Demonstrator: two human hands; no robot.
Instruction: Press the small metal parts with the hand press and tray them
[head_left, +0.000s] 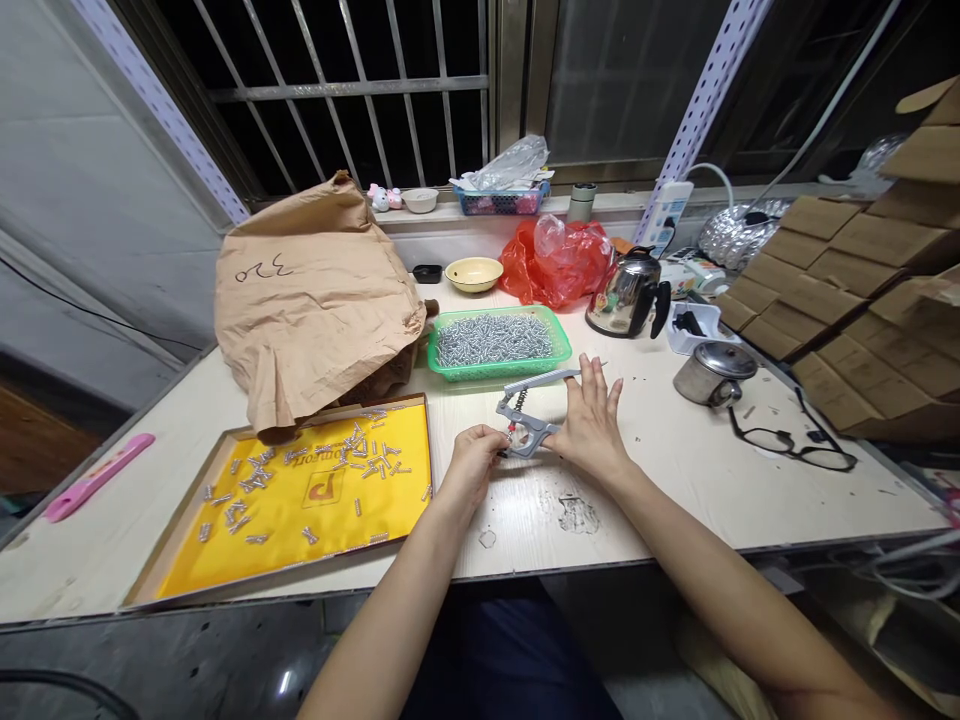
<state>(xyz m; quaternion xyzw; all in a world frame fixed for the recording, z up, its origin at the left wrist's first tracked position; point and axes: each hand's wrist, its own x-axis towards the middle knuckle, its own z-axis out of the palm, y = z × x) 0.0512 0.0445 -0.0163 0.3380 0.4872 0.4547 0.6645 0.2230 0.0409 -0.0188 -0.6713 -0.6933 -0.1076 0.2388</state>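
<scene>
A grey metal hand press tool (529, 415) lies on the pale table, its long handle pointing toward the green basket. My left hand (474, 466) is closed in a pinch at the tool's jaw, on something too small to name. My right hand (592, 420) rests against the tool's right side with its fingers stretched out and spread over the handle. A green basket (559, 345) full of small silver metal pieces stands just behind the tool. A shallow tray with a yellow sheet (300, 500) lies to the left, with several silver pieces scattered on it.
A crumpled brown paper sack (315, 290) sits behind the tray. A steel kettle (628, 292), a lidded metal cup (712, 374), glasses (787, 438) and stacked cardboard boxes (847, 290) fill the right. A red plastic bag (559, 262), a yellow bowl (473, 273) and a pink item (97, 477) are also here.
</scene>
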